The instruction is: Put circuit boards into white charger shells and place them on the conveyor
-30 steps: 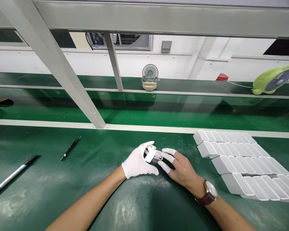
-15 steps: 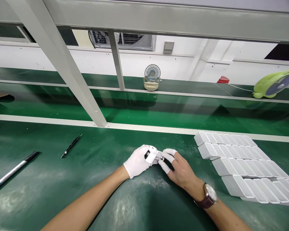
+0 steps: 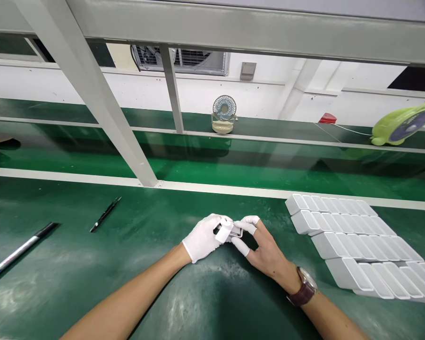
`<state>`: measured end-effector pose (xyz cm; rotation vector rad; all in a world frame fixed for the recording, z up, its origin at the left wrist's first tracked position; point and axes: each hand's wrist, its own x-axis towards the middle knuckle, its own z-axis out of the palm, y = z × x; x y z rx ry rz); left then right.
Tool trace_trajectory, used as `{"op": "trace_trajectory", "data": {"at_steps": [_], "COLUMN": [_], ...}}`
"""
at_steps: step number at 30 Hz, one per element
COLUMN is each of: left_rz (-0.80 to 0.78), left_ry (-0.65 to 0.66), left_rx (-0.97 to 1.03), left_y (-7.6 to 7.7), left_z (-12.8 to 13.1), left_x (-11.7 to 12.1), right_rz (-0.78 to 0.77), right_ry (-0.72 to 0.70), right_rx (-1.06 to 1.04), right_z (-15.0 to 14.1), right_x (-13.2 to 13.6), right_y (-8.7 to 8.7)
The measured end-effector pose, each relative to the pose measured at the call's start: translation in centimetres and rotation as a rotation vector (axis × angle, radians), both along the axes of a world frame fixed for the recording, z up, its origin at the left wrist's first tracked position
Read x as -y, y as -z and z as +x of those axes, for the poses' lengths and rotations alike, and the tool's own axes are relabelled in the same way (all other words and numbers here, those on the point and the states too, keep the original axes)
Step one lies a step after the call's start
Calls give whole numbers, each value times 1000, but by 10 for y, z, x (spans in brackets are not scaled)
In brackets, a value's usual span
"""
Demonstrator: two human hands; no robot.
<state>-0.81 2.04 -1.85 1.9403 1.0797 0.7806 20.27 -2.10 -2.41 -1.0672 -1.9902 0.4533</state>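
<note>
My left hand [image 3: 202,238] wears a white glove and is curled round a small white part [image 3: 230,230] held just above the green table. My right hand [image 3: 264,248] is bare apart from white finger cots, with a brown watch on the wrist. Its fingertips pinch the other end of the same small part. Both hands meet at the middle of the table, close to its surface. Much of the part is hidden between the fingers.
Rows of white rectangular cases [image 3: 354,243] lie side by side to the right. A black pen [image 3: 105,214] and a silver-and-black marker [image 3: 19,252] lie at the left. Grey frame struts [image 3: 88,94] rise ahead; a small fan [image 3: 223,114] and a green fan [image 3: 402,123] stand beyond.
My left fingers have curled tighter round the small part and both hands have drawn slightly closer together. The view has shifted a little; nothing on the table has moved.
</note>
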Motion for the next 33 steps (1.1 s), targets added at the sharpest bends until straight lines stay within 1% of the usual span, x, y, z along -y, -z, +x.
{"op": "trace_trajectory", "data": {"at_steps": [3, 6, 10, 13, 16, 20, 25, 30, 33], "left_rz": [42, 64, 82, 73, 56, 41, 107, 130, 157], "left_ry": [22, 18, 50, 52, 48, 33, 38, 21, 47], "left_rx": [-30, -44, -60, -64, -52, -41, -64, -71, -54], "left_y": [1, 4, 6, 5, 4, 4, 5, 2, 2], "left_z": [-1, -2, -4, -3, -2, -1, -1, 1, 0], "left_x": [-1, -2, -3, -4, -4, -4, -2, 1, 2], "right_rz": [11, 7, -64, -88, -30, 111, 267, 295, 290], "right_ry": [21, 24, 2, 31, 44, 25, 55, 51, 49], "right_rx": [-40, -26, 29, 8, 13, 124, 189, 197, 195], "right_z": [3, 2, 2, 4, 5, 7, 13, 15, 13], "right_x": [-1, -1, 0, 0, 1, 1, -1, -1, -1], "right_y": [1, 2, 1, -1, -2, -2, -1, 0, -1]}}
